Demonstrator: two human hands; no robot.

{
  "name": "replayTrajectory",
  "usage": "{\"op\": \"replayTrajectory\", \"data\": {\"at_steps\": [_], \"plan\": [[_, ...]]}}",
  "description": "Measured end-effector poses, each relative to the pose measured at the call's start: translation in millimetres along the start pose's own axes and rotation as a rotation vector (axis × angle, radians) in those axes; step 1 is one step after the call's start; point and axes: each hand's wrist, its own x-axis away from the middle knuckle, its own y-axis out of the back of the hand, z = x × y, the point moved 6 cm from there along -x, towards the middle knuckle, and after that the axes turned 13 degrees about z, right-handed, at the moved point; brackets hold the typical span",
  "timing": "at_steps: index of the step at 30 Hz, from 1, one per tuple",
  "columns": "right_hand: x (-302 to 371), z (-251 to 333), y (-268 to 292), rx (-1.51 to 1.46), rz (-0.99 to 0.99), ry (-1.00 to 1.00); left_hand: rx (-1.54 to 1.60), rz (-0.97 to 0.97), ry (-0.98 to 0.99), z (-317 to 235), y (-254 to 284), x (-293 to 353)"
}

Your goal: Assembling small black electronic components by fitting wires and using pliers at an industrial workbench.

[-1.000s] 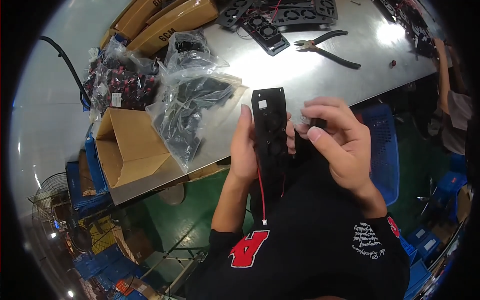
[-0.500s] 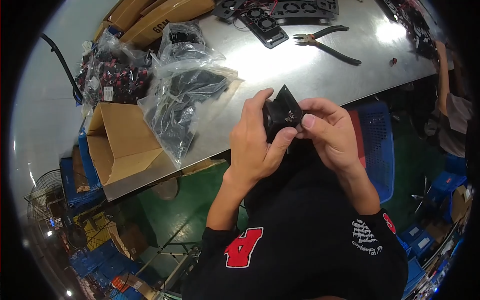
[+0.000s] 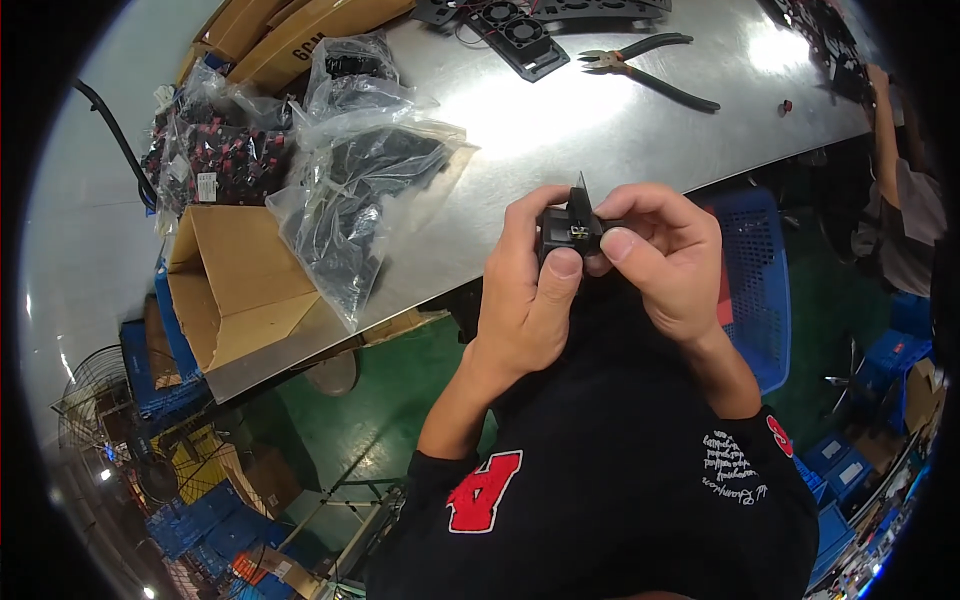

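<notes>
Between both hands, just off the near edge of the metal table, sits a small black part. Left hand grips it from below, thumb pressed against its near face. Right hand pinches it from the other side, thumb tip meeting the left thumb. Left of the hands lie clear plastic bags of dark parts and an open cardboard box. Beyond the hands, farther up the table, lie pliers and black fan frames. Right of the hands stands a blue crate.
</notes>
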Motion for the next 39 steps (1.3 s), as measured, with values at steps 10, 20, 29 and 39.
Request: {"op": "replayTrajectory", "data": {"at_steps": [10, 20, 29, 39], "plan": [[-6, 18, -1, 0.203, -0.035, -0.165, 0.15, -0.054, 0.061, 1, -12, 1], [-12, 39, 13, 0.004, 0.123, -0.504, 0.476, -0.239, 0.105, 9, -13, 3], [-3, 24, -15, 0.018, 0.074, -0.099, 1.312, 0.004, 0.026, 1, -20, -4], [-3, 20, -16, 0.316, -0.051, -0.019, 0.355, -0.091, 0.042, 11, -17, 8]]}}
